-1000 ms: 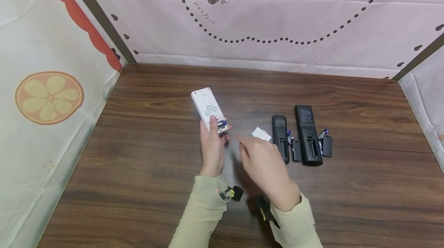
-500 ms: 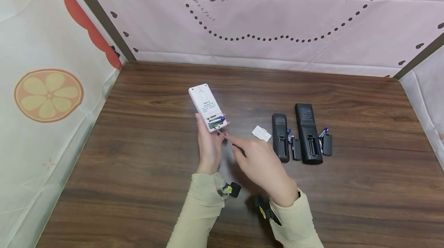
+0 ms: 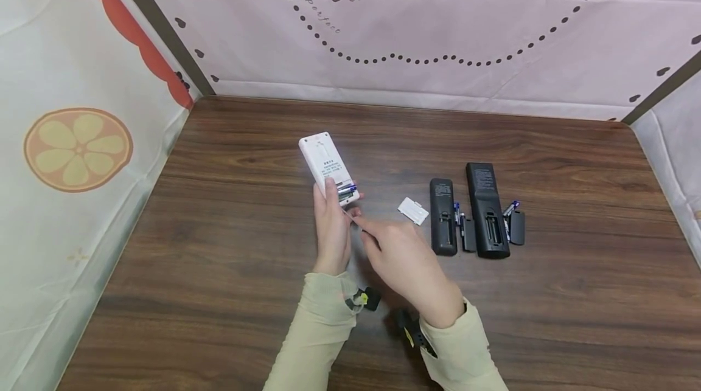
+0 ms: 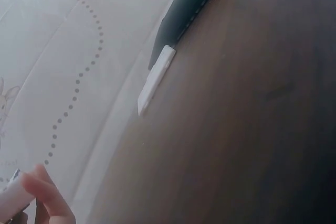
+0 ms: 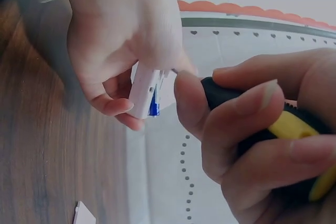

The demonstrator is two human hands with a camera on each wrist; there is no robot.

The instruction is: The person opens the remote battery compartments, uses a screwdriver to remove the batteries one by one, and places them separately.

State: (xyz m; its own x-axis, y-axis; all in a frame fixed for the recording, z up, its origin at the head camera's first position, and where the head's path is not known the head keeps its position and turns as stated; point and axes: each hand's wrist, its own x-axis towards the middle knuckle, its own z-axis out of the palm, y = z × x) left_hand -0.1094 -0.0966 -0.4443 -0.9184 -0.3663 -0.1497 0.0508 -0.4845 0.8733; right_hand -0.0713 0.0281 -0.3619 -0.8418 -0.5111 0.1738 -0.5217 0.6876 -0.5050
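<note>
My left hand (image 3: 331, 236) grips a white remote control (image 3: 322, 154), back side up, its thumb lying along the back beside the open battery compartment. Blue-and-silver batteries (image 3: 347, 190) show in that compartment. My right hand (image 3: 408, 257) holds a small screwdriver with a black-and-yellow handle (image 5: 291, 129), index finger stretched along it. Its thin shaft (image 3: 347, 214) points at the remote's lower end, close by the left hand's fingers; the tip is hidden. In the right wrist view a blue battery end (image 5: 154, 106) sticks out of the remote's edge.
A white battery cover (image 3: 413, 211) lies right of the hands. Beyond it lie a small black remote (image 3: 442, 196) and a larger black remote (image 3: 484, 196), compartments open, each with loose batteries and a black cover (image 3: 516, 228) beside it. Fabric walls stand behind and left.
The left thumb lifted off the remote's back, then came down on it again. The screwdriver's tip was at the compartment half a second ago; the right hand has since shifted slightly left.
</note>
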